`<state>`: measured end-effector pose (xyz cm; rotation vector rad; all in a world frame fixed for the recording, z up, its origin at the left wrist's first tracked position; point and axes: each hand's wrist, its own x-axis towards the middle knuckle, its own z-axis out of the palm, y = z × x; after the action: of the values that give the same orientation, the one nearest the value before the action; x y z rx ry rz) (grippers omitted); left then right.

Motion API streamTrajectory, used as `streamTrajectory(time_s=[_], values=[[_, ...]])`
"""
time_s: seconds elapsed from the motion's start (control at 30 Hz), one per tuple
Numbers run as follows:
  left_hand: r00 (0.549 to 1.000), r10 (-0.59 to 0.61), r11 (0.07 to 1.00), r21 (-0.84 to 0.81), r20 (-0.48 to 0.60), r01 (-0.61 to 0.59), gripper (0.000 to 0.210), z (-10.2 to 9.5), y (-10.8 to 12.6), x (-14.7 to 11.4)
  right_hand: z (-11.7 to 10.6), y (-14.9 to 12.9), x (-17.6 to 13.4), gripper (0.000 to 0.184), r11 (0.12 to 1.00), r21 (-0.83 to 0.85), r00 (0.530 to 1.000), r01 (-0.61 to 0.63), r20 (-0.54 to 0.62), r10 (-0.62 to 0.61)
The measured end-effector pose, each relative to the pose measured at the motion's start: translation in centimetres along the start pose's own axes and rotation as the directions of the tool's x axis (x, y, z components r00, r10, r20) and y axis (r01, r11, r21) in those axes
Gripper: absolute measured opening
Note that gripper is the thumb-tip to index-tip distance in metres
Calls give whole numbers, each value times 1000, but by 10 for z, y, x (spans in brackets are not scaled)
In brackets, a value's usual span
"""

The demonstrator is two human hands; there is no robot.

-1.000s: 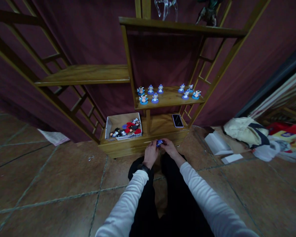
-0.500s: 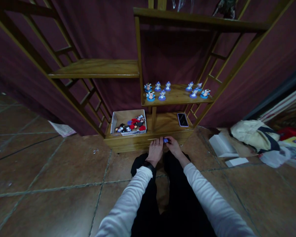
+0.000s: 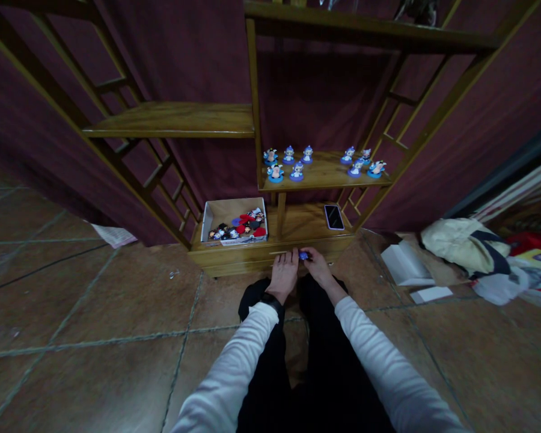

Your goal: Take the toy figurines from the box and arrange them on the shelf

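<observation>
A small purple figurine is held low in front of the cabinet, between my two hands. My right hand pinches it from the right with thumb and fingers. On the other side, my left hand has its fingers bent, the index fingertip against the figurine; its thumb is hidden. Above the hands, several figurines with purple or blue bases stand in two groups on the wooden shelf. To the left, an open cardboard box holds a jumble of small red, black and white figures.
A phone lies on the cabinet's lower ledge. A higher shelf board juts out at left. On the tiled floor at right are a white box, a cloth bag and plastic bags. A cable runs along the floor at left.
The view has shifted slightly. Both hands stay in nearly the same place, and a bit more of the purple figurine shows between them.
</observation>
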<state>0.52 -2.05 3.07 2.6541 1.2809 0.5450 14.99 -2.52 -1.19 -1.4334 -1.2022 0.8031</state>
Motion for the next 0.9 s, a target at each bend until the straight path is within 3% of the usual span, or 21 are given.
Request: streamTrajectory(time_s=[0.1, 0.2, 0.3, 0.5, 0.67, 0.9], values=[[998, -63, 996, -63, 24, 64, 48, 0, -2, 2, 1, 0, 0, 30, 998, 58, 1000, -8, 6, 7], [973, -210, 937, -266, 94, 228, 36, 4, -9, 8, 4, -1, 1, 26, 989, 133, 998, -60, 16, 58], [943, -294, 789, -517, 156, 331, 20, 11, -18, 15, 6, -5, 1, 23, 974, 193, 992, -122, 0, 125], [944, -261, 392, -872, 202, 294, 16, 22, -28, 22, 6, -17, -3, 25, 916, 337, 972, -216, -12, 234], [931, -250, 110, -948, 266, 300, 26, 23, -29, 23, 4, -24, -4, 26, 883, 400, 967, -245, 36, 252], [897, -326, 28, -945, 299, 326, 42, 25, -33, 23, 7, -17, -3, 19, 931, 308, 981, -194, 66, 182]])
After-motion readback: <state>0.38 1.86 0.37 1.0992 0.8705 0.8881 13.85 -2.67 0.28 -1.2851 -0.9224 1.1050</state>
